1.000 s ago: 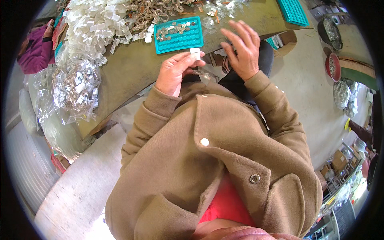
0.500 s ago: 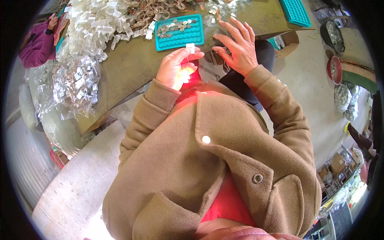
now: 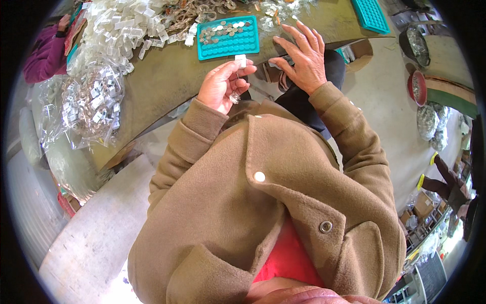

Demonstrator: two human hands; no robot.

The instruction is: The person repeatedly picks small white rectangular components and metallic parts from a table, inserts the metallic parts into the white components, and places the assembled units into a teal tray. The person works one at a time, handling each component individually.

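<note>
My left hand (image 3: 215,87) is closed on a small white plastic box (image 3: 241,61), pinched between thumb and fingertips just off the table's near edge. A thin wire runs down from the box to a clear, shiny bundle (image 3: 234,98) at the lower fingers; it looks unlit. Just beyond that hand lies a teal dimpled tray (image 3: 228,50). Several silvery button-like discs (image 3: 223,31) rest in its far half. To the right of the tray, my right hand (image 3: 305,63) hovers palm down by the table edge, fingers apart, holding nothing.
White plastic boxes (image 3: 124,23) are heaped at the far left, beside coiled wires (image 3: 195,10). A clear bag (image 3: 93,109) of similar pieces lies nearer. Another teal tray (image 3: 372,15) is at the far right. A person's purple sleeve (image 3: 44,55) shows at the left.
Red and yellow light glowed under my left hand earlier; now it is gone and the clear bundle shows. Both hands keep nearly the same place. Another person's legs appear at the right.
</note>
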